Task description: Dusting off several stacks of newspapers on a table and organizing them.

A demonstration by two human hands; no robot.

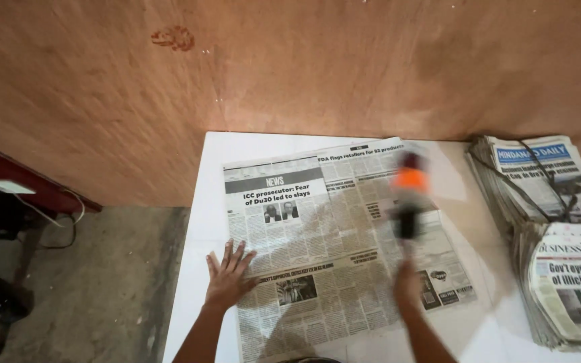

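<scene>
Newspaper sheet (pixel 334 235) lies flat on the white table (pixel 196 222), long axis running from 6 to 12 o'clock, directly ahead of both my hands. Left hand (pixel 228 274) rests flat with fingers spread on its 8 o'clock edge. Right hand (pixel 408 282) is clamped on a blurred orange-and-black tool (pixel 408 198) above the sheet's right half. Stacked newspapers (pixel 546 228) sit at 3 o'clock.

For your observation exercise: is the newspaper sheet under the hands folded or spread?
Spread: the newspaper sheet lies open, flat on the white table, under the left hand.
</scene>
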